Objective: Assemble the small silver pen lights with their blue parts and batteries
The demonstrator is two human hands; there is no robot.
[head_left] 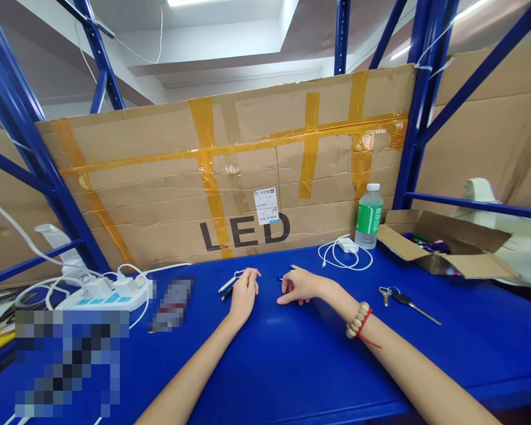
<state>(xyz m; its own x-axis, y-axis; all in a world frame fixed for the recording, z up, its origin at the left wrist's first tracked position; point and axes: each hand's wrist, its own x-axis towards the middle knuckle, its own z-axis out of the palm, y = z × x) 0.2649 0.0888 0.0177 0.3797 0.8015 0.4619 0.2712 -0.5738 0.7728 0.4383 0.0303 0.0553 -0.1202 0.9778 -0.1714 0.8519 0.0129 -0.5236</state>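
On the blue tabletop (265,366), the left hand (244,295) is resting palm down, its fingers lying close together; whether it is gripping anything, I cannot tell. A silver pen (226,285) and a black pen (226,294) are lying at its ten o'clock, just beside the fingers. The right hand (298,286) is curling its fingers, keeping a narrow gap to the thumb; a small blue object (279,277) is showing at its ten o'clock, and I cannot tell whether it is being held. From that hand, a white charger (348,245) and a water bottle (369,219) are sitting at two o'clock, while keys (402,298) are lying at three.
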